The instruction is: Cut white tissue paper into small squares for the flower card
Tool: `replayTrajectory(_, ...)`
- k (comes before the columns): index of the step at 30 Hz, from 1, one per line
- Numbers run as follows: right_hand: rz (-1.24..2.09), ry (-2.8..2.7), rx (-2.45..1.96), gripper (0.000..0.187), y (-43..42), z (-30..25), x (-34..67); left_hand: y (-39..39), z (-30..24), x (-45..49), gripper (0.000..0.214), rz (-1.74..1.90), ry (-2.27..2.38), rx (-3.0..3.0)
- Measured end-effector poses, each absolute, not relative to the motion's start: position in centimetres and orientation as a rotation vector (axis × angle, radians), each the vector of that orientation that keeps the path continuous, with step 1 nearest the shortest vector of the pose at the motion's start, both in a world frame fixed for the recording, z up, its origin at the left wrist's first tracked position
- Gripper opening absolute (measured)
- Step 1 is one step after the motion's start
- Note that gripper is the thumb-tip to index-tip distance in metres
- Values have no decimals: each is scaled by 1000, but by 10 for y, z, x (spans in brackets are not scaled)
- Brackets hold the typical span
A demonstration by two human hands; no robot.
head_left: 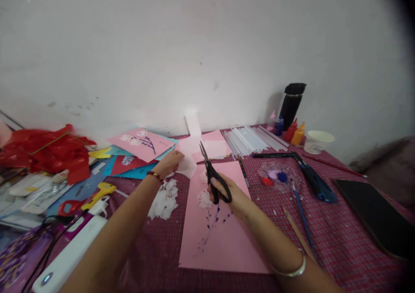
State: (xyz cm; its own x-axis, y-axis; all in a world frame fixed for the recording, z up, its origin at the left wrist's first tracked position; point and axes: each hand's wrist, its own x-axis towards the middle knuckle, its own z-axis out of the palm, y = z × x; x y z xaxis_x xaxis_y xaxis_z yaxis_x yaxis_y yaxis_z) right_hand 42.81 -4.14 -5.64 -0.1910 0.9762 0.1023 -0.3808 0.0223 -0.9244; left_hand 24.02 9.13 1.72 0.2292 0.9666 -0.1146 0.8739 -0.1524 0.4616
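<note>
In the head view, the left hand (171, 163) has its grip pinching a thin white sheet (187, 166); the right hand (238, 201) has its grip wrapped on black scissors (211, 172), held above a painted pink paper (223, 247) on the worktop (162, 249). White scraps (164, 202) lie just left of that paper; the blades seem nearly together, though blur leaves this uncertain

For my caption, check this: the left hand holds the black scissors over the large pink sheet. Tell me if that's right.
The hand is wrong: the head view shows the right hand holding the black scissors over the large pink sheet.
</note>
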Motion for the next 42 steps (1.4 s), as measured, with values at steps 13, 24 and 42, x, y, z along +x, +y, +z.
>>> replayTrajectory(13, 1544, -1320, -617, 35, -76, -34, 423, -125, -9, 141, 38, 1248, 1351, 777)
replayTrajectory(24, 1350, -1467, -729, 40, -113, 17, 436, -191, -31, 129, 16, 1064, 1411, 1095)
replayTrajectory(42, 664, -2166, -1748, 59, -195, -54, 482, -230, -69, 138, 40, 1010, 1192, 1906)
